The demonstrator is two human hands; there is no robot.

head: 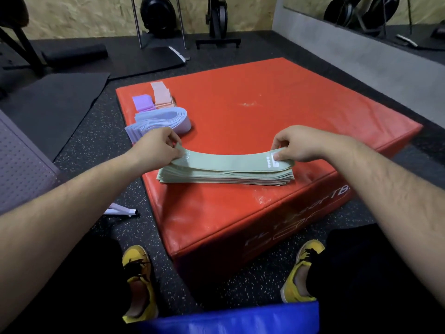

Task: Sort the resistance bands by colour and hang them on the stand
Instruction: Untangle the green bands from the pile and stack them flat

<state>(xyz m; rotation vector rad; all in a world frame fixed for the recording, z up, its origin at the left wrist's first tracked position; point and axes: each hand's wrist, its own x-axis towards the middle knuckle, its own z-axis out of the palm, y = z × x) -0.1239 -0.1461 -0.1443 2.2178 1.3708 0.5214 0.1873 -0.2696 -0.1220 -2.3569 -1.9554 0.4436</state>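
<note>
Forearms reach forward; left hand (156, 147) and right hand (296, 144) pinch opposite ends of the green band (228, 161).

The top green band (226, 160) and the stack of green bands (216, 178) under it look like matt woven elastic cloth, with a white printed label at the right end of the top one. The lilac bands (159, 119), purple bands (142, 102) and pink bands (161, 95) at the far left show the same dull fabric. The red padded box (277, 112) is covered in glossy vinyl, creased at the near edges and scuffed with white marks. The floor (101, 131) is black, white-speckled rubber with a grainy look. The black mat (55, 104) at left is matt foam; the grey mat (19, 160) is perforated. The far wall (84, 15) is rough chipboard. The near blue pad (240, 319) is shiny vinyl.
</note>
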